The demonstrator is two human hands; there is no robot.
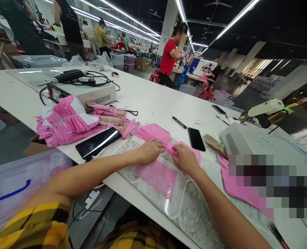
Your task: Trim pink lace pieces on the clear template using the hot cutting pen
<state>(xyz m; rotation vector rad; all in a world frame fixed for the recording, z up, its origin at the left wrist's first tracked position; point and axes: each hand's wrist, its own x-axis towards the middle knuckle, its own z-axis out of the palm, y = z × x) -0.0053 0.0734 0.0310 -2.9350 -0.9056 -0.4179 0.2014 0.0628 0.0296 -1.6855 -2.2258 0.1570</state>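
Observation:
Pink fabric pieces (155, 132) with a gathered edge lie across a clear plastic sheet on the table. My left hand (151, 151) rests on them, its fingers closed at the gathered edge. Just to its right, my right hand (184, 158) pinches the gathered fabric between thumb and fingers. Part of the pink fabric (191, 148) spreads out behind the right hand. Under the clear plastic, nearer my body, shows another pink fabric piece (160, 176) with a scalloped edge. The fingertips partly hide the fabric where they grip it.
Left of my hands are tied pink bundles (67, 119), a large phone (98, 142) and a grey box with a soldering-iron-like tool (67, 76). A marker (179, 122) and another phone (196, 139) lie beyond. A second grey box (262, 141) stands right. Co-workers are farther back.

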